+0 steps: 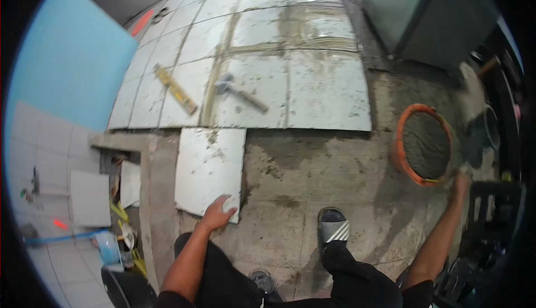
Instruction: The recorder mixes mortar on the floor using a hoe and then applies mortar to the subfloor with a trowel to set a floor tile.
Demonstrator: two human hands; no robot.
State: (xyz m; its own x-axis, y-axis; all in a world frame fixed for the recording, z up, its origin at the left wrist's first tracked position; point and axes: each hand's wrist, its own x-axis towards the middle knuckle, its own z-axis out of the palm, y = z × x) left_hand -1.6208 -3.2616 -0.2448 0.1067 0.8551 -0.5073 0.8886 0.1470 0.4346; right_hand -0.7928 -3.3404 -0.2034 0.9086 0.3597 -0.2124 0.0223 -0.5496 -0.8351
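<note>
Tile (pixel 209 165) under your left hand (pixel 219 213), lying flat on the bare concrete (pixel 296 179), far edge right up by the laid tiles (pixel 324 90), left side close to the kerb (pixel 158 179)! Your left fingers are loosely spread over its near right corner, thumb apart, touching but not clasping. Steadying looks like the job of that hand, so I'd press lightly and evenly; weight on one corner could rock or crack it. That near edge looks rough, so mind your fingertips, and keep the far edge square to its neighbours

Over on the right, your right hand (pixel 460 175) is a blur beside the orange bucket (pixel 397 150); I can't tell how far it's open or whether it has hold of anything. Inside that bucket sits grey mortar (pixel 427 143), plenty of it, surface ridged and thick-looking. Scoop with care there, I'd say, so none slops over the rim. Beyond stands a dark bucket (pixel 484 132), contents impossible to make out
</note>
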